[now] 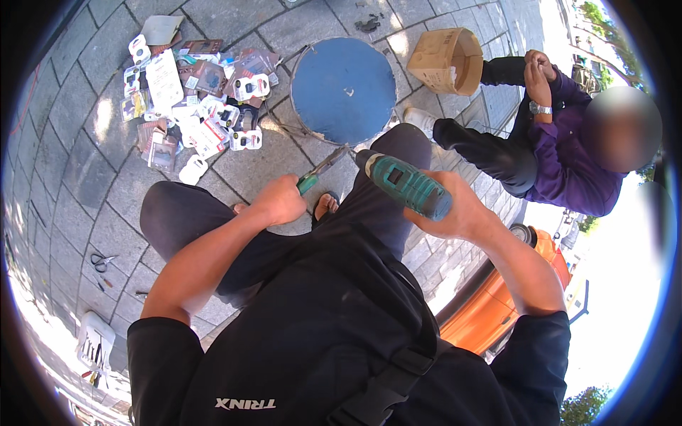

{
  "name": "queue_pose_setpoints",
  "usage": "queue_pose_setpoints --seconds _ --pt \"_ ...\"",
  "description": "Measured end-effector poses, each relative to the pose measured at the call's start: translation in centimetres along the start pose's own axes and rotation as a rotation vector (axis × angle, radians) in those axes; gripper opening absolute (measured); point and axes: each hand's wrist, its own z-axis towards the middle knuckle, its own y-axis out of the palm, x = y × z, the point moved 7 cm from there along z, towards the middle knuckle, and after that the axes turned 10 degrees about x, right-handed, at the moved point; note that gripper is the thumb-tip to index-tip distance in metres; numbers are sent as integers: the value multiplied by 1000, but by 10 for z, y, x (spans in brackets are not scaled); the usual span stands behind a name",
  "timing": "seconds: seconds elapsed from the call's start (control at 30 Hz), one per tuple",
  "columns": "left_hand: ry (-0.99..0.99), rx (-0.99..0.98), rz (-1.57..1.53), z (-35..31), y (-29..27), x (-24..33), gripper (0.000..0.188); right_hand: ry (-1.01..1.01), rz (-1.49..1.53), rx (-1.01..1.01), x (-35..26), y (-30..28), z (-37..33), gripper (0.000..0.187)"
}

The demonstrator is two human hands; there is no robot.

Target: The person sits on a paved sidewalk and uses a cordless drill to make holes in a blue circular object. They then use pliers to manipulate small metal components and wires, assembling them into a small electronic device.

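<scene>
Evidently a tool-to-tool step is in hand: the left hand (278,201) is clenched round the green handle of a slim metal-shafted screwdriver (319,170), its tip aimed at the nose of the teal and black cordless power drill (403,184), which the right hand (458,213) grasps by the body. Both sit just below the round blue stool top (344,89). Next, I judge, the tip must seat squarely on the drill's nose, calling for a steady drill.

- Teal cordless drill (407,186) is gripped in right hand (462,213).
- Green-handled screwdriver (318,172) is clenched in left hand (278,201).
- Round blue stool (344,89) is seen ahead on paving, packaged goods (195,99) scattered left.
- Cardboard box (446,60) lies beside seated person (561,153).
</scene>
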Motion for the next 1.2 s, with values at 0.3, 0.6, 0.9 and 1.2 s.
queue_pose_setpoints --seconds 0.3,0.6,0.9,1.2 --pt "-14 -16 9 -2 -1 0 35 -63 -23 -13 -4 1 5 34" --pt "-6 11 11 3 -2 -1 33 -160 -70 -25 -6 -8 20 31" --pt "-37 41 118 -14 -9 2 27 -184 -101 -196 -7 -34 49 38" --pt "-91 139 306 -29 -27 18 31 183 377 -119 44 -37 9 30"
